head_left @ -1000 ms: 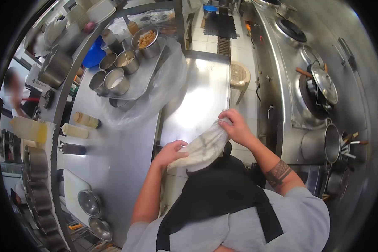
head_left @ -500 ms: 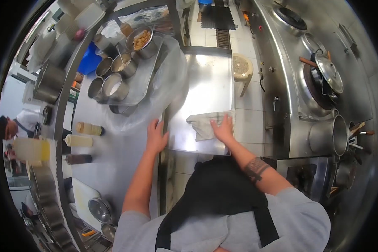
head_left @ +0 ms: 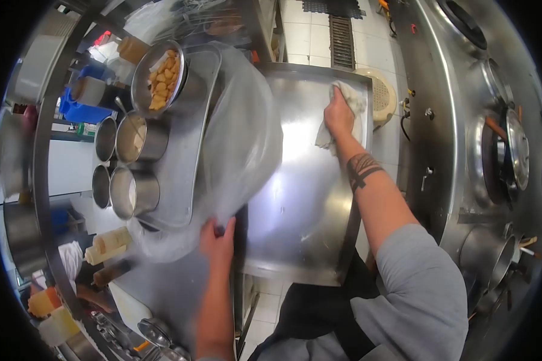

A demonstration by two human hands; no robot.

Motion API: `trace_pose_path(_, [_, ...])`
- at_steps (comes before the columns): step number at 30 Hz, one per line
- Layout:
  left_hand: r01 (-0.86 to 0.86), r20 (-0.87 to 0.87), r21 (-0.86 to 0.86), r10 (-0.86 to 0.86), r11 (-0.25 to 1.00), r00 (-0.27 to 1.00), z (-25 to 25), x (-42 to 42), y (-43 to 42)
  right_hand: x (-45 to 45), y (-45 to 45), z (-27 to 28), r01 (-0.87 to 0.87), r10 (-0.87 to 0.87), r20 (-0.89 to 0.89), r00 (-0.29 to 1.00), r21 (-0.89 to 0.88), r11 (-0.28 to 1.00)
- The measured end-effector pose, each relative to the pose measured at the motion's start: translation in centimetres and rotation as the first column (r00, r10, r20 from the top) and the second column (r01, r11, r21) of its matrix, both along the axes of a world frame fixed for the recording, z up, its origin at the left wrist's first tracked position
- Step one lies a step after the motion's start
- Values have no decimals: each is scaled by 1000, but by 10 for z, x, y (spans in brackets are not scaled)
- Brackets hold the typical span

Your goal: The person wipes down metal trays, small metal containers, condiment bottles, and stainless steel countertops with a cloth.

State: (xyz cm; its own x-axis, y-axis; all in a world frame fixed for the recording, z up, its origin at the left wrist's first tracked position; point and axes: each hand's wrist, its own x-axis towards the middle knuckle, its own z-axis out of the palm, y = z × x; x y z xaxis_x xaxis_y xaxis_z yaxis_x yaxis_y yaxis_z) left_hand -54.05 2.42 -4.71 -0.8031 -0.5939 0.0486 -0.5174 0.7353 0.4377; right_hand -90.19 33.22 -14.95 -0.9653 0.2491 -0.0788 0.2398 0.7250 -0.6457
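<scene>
A crumpled whitish cloth (head_left: pixel 356 123) is bunched under my right hand (head_left: pixel 339 115), whose fingers are closed on it. It touches the metal work surface (head_left: pixel 301 222) near the far right corner of its raised rim. My left hand (head_left: pixel 217 242), slightly blurred, is at the surface's left edge, thumb and forefinger apart. Just beyond its fingertips spreads a clear plastic sheet (head_left: pixel 241 138) under a metal tray (head_left: pixel 183 174). On that tray stand a bowl of golden fried pieces (head_left: pixel 164 81), a pot with a spoon (head_left: pixel 147 138) and a pot of white contents (head_left: pixel 140 191).
Sauce bottles (head_left: pixel 108 245) stand left of my left hand, below a metal shelf. To the right, past a plastic stool (head_left: pixel 382 96) and the tiled floor, runs a steel stove counter (head_left: pixel 436 129) with a large pot (head_left: pixel 485 256) and a lidded pan (head_left: pixel 517 150).
My right hand has moved the cloth forward to the far right corner. The view has shifted left and closer to the pots. My left hand's forefinger and thumb now point up beside the plastic.
</scene>
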Motion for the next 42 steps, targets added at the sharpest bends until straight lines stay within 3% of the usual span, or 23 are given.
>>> trace_pose_path(1, [-6, 6, 1, 6, 1000, 1000, -9, 7, -7, -22, -1, -22, -119, 129, -307, 943, 50, 992])
trace_pose_path(3, [-274, -160, 88, 285, 958, 945, -20, 13, -17, -54, -26, -33, -233, 239, -337, 911, 57, 971])
trace_pose_path(11, [-175, -88, -77, 168, 981, 982, -7, -1, -4, -93, -146, -19, -622, 583, -285, 761, -66, 780])
trace_pose_path(13, [-179, -90, -69, 173, 981, 981, -4, -6, -1, -72, -149, -36, -681, 611, -472, 635, 31, 732])
trace_pose_path(14, [-166, -77, -94, 159, 982, 984, -3, -7, -1, -39, -147, -28, -676, 641, -253, 725, -80, 733])
trace_pose_path(17, [-143, -10, -117, 143, 983, 990, -9, 2, -11, 117, -149, -17, -588, 628, -79, 775, -454, 669])
trace_pose_path(18, [-144, 38, -128, 150, 981, 988, -10, 5, -10, 168, -151, -13, -777, 790, -59, 610, -241, 581])
trace_pose_path(19, [-144, 29, -123, 148, 982, 989, -6, 4, -5, 215, -150, -2, -851, 817, -238, 525, -132, 508])
trace_pose_path(21, [-106, -73, -103, 99, 989, 992, 3, -2, 0, 250, -127, 24, -951, 886, -365, 287, 3, 309])
trace_pose_path(22, [-102, -72, -106, 95, 989, 993, 5, -1, -2, 245, -119, 22, -950, 884, -367, 291, 1, 313])
trace_pose_path(24, [-115, -81, -81, 108, 990, 991, -1, 2, -1, 214, -93, 3, -892, 871, -206, 447, -172, 417])
trace_pose_path(27, [-109, -97, -39, 104, 993, 990, -14, 11, -11, 116, -28, -16, -641, 702, -134, 700, 316, 700])
trace_pose_path(28, [-112, -94, -38, 108, 993, 990, -15, 11, -11, 72, -8, -3, -586, 608, -23, 793, 239, 774])
trace_pose_path(29, [-98, -129, -50, 91, 994, 988, -13, 7, -9, 40, 6, -13, -427, 522, -189, 832, 383, 819])
trace_pose_path(31, [-93, -149, -65, 83, 994, 985, -8, 3, -8, -23, 9, -27, -325, 462, -293, 837, 413, 851])
trace_pose_path(34, [-135, -50, -11, 134, 991, 990, -7, 4, -5, -6, -65, -34, -360, 432, -228, 873, 296, 885])
trace_pose_path(35, [-125, -106, -32, 121, 992, 987, -14, 6, -9, 28, -92, -43, -459, 525, -288, 801, 270, 847])
trace_pose_path(36, [-117, -157, -49, 108, 992, 982, -17, 9, -11, 70, -110, -29, -571, 595, -227, 771, 169, 804])
trace_pose_path(37, [-117, -157, -41, 110, 992, 981, -17, 10, -11, 104, -112, 17, -649, 661, 55, 748, -144, 747])
trace_pose_path(38, [-118, -183, -26, 111, 993, 977, -17, 8, -10, 135, -103, 10, -826, 859, -72, 507, 246, 508])
trace_pose_path(39, [-119, -206, -13, 114, 993, 972, -16, 7, -9, 131, -88, 10, -826, 860, -65, 506, 251, 505])
trace_pose_path(41, [-123, -137, 6, 122, 992, 983, -13, 10, -11, 115, -38, 4, -864, 865, -73, 496, 52, 500])
trace_pose_path(42, [-131, -68, 18, 132, 991, 989, -12, 11, -14, 88, -19, -6, -792, 803, -106, 586, 131, 596])
